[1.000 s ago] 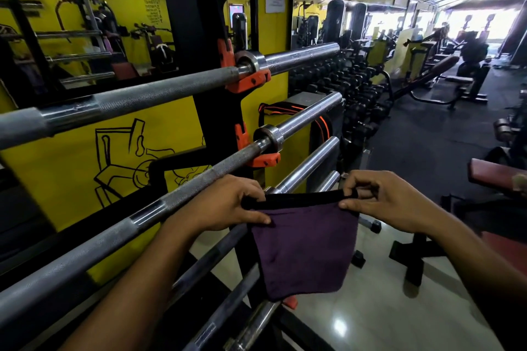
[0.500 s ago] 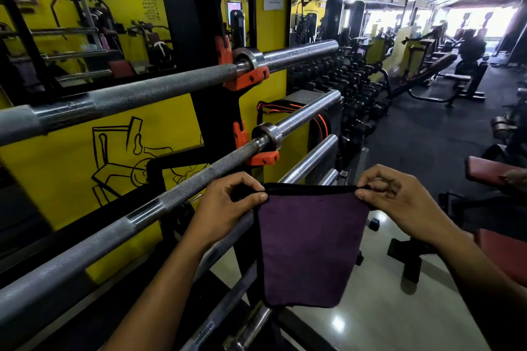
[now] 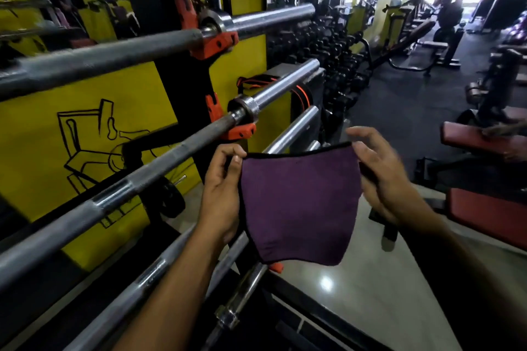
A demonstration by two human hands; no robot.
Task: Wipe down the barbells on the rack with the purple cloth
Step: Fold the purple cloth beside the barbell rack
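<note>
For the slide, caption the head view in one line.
Both hands, left and right, hold a purple cloth spread by its top corners beside racked barbells in a gym.

One purple cloth [image 3: 299, 205] hangs in view, pinched at its top corners by two hands, the left hand [image 3: 221, 196] and the right hand [image 3: 382, 177]. At least five barbells lie on the rack: the top barbell [image 3: 114, 57], the second barbell [image 3: 159, 171], a third bar [image 3: 293, 129], and two lower bars [image 3: 137, 293] [image 3: 242, 293] partly hidden behind the arms. Two pairs of orange holders [image 3: 214, 43] [image 3: 238, 131] show on the black upright [image 3: 159, 23]. Two red bench pads [image 3: 470, 139] [image 3: 490, 214] sit at the right. The dumbbells [image 3: 322, 45] beyond are too blurred to count.
</note>
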